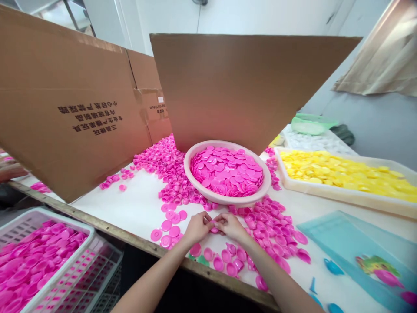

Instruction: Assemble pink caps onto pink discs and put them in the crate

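Observation:
My left hand and my right hand meet over the white table, just in front of a bowl. Between their fingertips they pinch a small pink plastic piece, mostly covered by the fingers. The pale round bowl is heaped with flat pink discs. Left of my hands lie several loose pink discs. Pink cup-shaped pieces are scattered close to the table edge, below my hands. More pink cups spread out on the right.
Cardboard panels stand behind the bowl and at left. A white basket of pink pieces sits below the table edge. To the right are a tray of yellow pieces, a blue translucent bag and blue parts. Another person's hand shows far left.

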`<state>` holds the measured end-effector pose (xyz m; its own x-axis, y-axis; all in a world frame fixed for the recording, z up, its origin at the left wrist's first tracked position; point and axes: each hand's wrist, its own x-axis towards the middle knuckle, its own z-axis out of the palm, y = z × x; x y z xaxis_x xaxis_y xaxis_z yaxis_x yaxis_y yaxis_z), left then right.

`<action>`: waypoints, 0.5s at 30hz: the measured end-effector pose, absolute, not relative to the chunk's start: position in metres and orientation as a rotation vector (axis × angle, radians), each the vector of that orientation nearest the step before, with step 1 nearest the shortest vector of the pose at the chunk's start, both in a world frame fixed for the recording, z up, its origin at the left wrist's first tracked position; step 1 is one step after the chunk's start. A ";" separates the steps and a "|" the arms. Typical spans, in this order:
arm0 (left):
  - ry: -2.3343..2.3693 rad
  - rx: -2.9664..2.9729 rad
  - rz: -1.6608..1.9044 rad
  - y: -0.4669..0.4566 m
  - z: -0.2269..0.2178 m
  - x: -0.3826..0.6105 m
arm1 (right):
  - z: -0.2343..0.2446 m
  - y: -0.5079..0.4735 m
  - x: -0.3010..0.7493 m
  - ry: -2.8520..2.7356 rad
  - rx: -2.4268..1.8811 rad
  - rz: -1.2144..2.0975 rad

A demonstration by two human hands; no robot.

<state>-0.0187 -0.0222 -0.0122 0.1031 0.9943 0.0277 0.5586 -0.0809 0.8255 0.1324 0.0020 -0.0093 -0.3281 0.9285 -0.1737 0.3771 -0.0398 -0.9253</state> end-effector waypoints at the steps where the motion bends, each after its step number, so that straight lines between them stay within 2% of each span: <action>1: 1.534 1.738 0.814 -0.021 -0.010 -0.019 | -0.009 0.001 0.132 -1.680 -1.381 1.418; 8: 1.504 1.885 0.706 -0.014 -0.001 -0.022 | -0.007 -0.003 0.130 -1.542 -1.355 1.485; 15: 1.960 2.057 0.366 -0.005 -0.001 0.002 | -0.006 -0.003 0.129 -1.434 -1.371 1.612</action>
